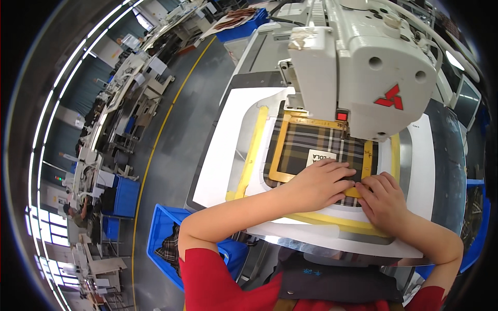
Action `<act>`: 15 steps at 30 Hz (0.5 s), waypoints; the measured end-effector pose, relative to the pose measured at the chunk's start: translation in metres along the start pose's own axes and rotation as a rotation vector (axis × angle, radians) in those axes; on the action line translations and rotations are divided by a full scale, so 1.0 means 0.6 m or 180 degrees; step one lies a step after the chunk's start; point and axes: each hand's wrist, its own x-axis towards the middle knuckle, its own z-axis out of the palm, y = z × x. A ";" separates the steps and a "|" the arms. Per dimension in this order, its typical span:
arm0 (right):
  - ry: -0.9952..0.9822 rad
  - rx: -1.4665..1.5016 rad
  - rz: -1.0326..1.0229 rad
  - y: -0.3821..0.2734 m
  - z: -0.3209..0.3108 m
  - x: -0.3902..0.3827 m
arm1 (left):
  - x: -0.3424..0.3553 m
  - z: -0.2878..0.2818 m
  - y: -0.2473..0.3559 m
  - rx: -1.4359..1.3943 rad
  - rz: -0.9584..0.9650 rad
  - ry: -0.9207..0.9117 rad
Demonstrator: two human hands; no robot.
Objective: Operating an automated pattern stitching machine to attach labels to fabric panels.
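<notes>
A plaid fabric piece (pixel 311 147) with a small white label (pixel 320 156) lies inside a yellow frame (pixel 277 150) on a white template board (pixel 228 145), under the head of a white sewing machine (pixel 363 67). My left hand (pixel 321 184) lies flat on the fabric's near edge, fingers spread toward the right. My right hand (pixel 384 199) presses its fingertips on the yellow frame's near right corner, touching the left hand's fingertips. Neither hand grips anything.
A blue bin (pixel 161 233) with plaid cloth stands at the lower left of the machine table. Across a grey aisle with a yellow floor line (pixel 155 150) run rows of other sewing stations, with a person (pixel 78 215) at one. Another blue crate (pixel 241 23) sits far back.
</notes>
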 end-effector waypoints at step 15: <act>0.0251 -0.0104 0.0261 -0.014 0.003 -0.002 | -0.011 0.018 0.001 0.0100 0.0006 0.0265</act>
